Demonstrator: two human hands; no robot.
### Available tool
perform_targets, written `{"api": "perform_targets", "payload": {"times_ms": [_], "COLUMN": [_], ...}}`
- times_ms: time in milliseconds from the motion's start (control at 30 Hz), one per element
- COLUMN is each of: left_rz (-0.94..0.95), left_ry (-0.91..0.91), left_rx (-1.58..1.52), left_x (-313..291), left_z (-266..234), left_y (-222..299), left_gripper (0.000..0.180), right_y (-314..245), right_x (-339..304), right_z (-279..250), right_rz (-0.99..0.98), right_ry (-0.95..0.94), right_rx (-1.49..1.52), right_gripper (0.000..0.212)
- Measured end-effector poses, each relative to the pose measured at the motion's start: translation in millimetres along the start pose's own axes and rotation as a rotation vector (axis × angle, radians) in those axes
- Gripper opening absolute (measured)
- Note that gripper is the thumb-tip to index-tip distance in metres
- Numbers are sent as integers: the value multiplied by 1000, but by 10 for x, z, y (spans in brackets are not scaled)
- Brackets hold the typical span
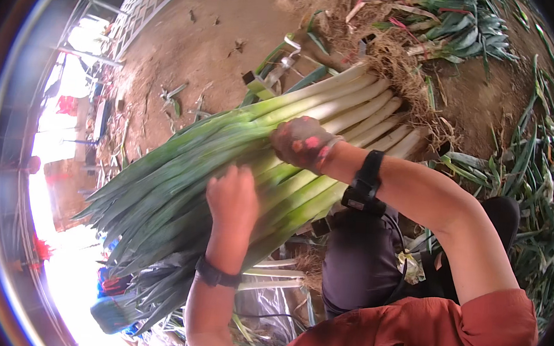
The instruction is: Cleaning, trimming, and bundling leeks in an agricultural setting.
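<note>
R hand (301, 142) curled on leeks (333, 100) approx where white meets green; can't tell if it grips. L hand (232, 192) blurred, fingers curled, hold unclear to me. Leeks slantwise mid-view, side by side, root ends tog.: gathering mostly done, I'd say. Roots (397, 59) on, no tie visible: unfinished imo. Few other leeks (276, 273) below; pink-tied bunch (464, 28) upper R.

Right hand (301, 142), in patterned glove (310, 144), on leeks (266, 162); left hand (232, 192), blurred, curled at green leaves (160, 190); roots (411, 86) toward upper right.
</note>
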State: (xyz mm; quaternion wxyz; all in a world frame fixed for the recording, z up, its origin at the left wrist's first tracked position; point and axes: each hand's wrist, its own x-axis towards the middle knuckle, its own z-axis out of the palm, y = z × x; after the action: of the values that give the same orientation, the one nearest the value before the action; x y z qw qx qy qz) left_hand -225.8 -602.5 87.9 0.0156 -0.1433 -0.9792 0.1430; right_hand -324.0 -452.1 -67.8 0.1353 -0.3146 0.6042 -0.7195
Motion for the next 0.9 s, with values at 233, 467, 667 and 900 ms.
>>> {"api": "perform_targets", "payload": {"times_ms": [233, 467, 667, 900], "left_rz": [-26, -62, -78, -86], "left_ry": [-19, -85, -116, -149], "left_rx": [28, 37, -17, -30], "left_x": [-81, 16, 46, 82], "left_z": [72, 102, 10, 63], "left_y": [-13, -58, -24, 3], "left_gripper": [20, 32, 34, 35], "right_y": [-816, -813, -610, -1541], "right_x": [71, -90, -495, -1532], "right_z": [208, -286, -940, -2431], "right_rz": [290, 572, 396, 114], "right_ry": [-36, 257, 613, 1134], "right_rx": [-1117, -600, -172, 472], "right_gripper": [18, 26, 9, 16]}}
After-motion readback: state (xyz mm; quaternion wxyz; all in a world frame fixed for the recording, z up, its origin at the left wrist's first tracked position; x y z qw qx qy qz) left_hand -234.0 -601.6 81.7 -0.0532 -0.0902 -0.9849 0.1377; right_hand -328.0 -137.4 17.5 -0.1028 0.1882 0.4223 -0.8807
